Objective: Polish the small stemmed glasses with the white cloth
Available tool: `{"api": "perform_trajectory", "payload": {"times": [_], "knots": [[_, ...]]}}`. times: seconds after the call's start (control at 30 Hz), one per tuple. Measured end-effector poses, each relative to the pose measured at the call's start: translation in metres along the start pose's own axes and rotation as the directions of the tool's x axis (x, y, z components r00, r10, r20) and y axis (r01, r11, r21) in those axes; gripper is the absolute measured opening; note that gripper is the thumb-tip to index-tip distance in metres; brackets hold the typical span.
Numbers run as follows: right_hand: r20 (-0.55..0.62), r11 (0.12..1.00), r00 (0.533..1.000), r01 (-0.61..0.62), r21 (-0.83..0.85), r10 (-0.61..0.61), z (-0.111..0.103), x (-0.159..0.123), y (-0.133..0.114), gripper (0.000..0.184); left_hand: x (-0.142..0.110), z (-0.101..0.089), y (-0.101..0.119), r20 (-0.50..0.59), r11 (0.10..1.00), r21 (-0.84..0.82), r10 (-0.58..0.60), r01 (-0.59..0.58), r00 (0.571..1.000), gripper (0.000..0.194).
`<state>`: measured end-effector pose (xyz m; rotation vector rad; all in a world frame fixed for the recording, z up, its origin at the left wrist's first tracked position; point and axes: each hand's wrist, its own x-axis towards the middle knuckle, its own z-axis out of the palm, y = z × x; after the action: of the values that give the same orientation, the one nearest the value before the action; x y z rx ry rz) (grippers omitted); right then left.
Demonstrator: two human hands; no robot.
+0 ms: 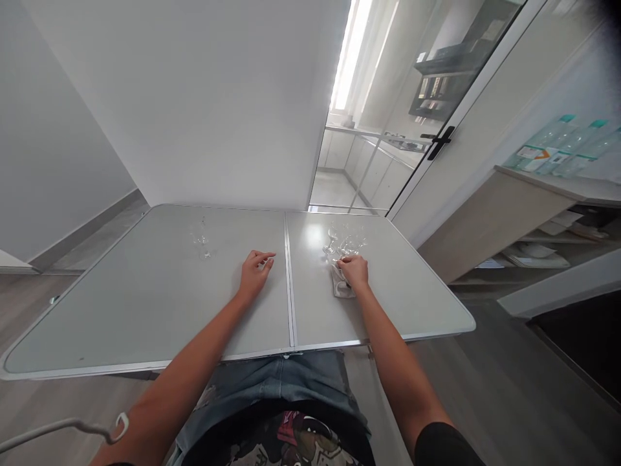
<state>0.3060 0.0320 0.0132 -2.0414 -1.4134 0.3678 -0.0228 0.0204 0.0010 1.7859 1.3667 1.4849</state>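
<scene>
Two hands over table (145, 291). Right hand (354, 268) was at greyish cloth (344, 293) beside clear pieces (348, 243), fingertips together, anything pinched hard to tell; pieces likely bunched for easy reach. Left hand (255, 269) was empty, thumb and forefinger slightly apart.

A small beige item (343, 290) (pouch or folded cloth, unclear which) lies on the surface (407, 278), partly hidden by the right hand's fingers (345, 261). Just beyond sits a loose cluster of shiny, transparent pieces (332, 246), their outlines indistinct. Similar clear pieces (202, 241) lie well apart, leftward.
</scene>
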Motion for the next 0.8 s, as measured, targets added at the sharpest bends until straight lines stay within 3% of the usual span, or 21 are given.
{"api": "perform_trajectory", "payload": {"times": [0.27, 0.47, 0.6, 0.8], "knots": [[-0.028, 1.000, 0.999, 0.016, 0.020, -0.016, 0.008, 0.008, 0.001, 0.019, 0.000, 0.000, 0.000, 0.001, 1.000, -0.018, -0.021, 0.021, 1.000, 0.021], [-0.051, 0.997, 0.998, -0.029, 0.077, 0.033, 0.009, 0.012, 0.006, 0.029, -0.001, -0.004, 0.006, 0.018, 0.999, -0.012, -0.043, 0.043, 0.999, 0.022], [-0.030, 0.992, 0.997, -0.063, 0.111, 0.066, 0.000, 0.000, 0.005, 0.029, -0.001, -0.005, 0.008, 0.026, 0.999, 0.004, -0.048, 0.048, 0.999, 0.023], [0.099, 0.999, 0.995, 0.005, -0.034, -0.001, -0.018, -0.036, 0.001, 0.022, -0.002, -0.002, 0.004, 0.016, 0.999, -0.009, -0.042, 0.042, 0.999, 0.022]]}}
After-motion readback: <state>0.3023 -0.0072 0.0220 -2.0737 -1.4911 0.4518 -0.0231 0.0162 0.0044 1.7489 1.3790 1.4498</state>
